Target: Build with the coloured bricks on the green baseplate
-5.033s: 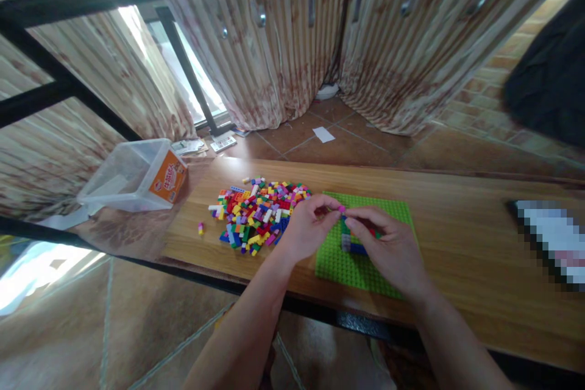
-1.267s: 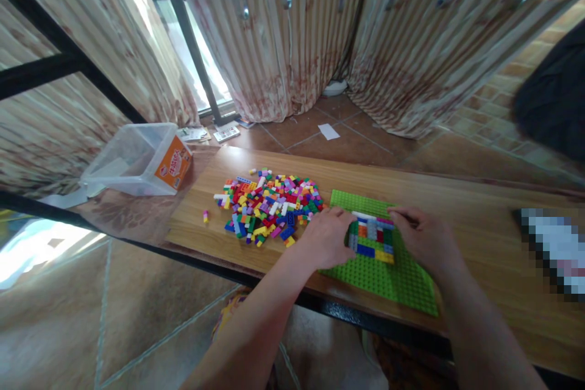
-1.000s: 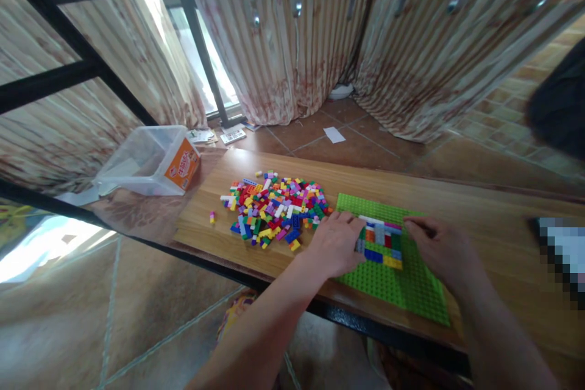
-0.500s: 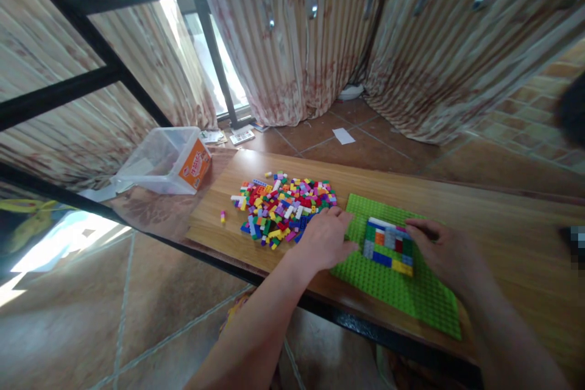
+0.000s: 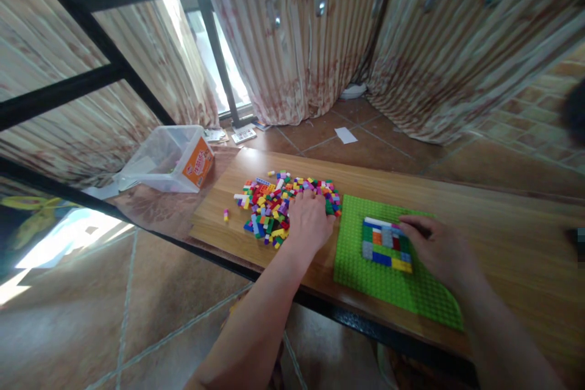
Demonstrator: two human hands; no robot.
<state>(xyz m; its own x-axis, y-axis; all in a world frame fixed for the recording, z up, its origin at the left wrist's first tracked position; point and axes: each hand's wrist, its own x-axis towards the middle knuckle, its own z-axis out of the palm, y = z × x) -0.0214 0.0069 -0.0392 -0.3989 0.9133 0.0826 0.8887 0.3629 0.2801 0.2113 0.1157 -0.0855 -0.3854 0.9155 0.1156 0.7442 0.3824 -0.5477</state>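
My left hand (image 5: pixel 311 219) reaches down into a pile of small toy bricks (image 5: pixel 269 201), its thumb apart from the fingers. The fingertips are partly lost among the bricks, and I see nothing held there. On the right, a green baseplate (image 5: pixel 365 289) carries a low, flat block of joined bricks (image 5: pixel 382 245) in blue, white, grey, orange, red, green and yellow. My right hand (image 5: pixel 432 244) is at that block's far right corner, thumb and index finger closed at a small purple brick (image 5: pixel 397 226). Its other fingers are curled in.
Bricks and baseplate lie on a long wooden tabletop (image 5: pixel 512 237). One small pink-and-yellow piece (image 5: pixel 225 214) lies left of the pile. A clear plastic bin (image 5: pixel 167 180) with an orange label stands beyond the left end. Dark metal bars (image 5: pixel 123 76) cross in front of curtains (image 5: pixel 292 55).
My left hand has moved left, from the baseplate's edge onto the brick pile. The baseplate has turned slightly. My right hand stays at the block's corner.
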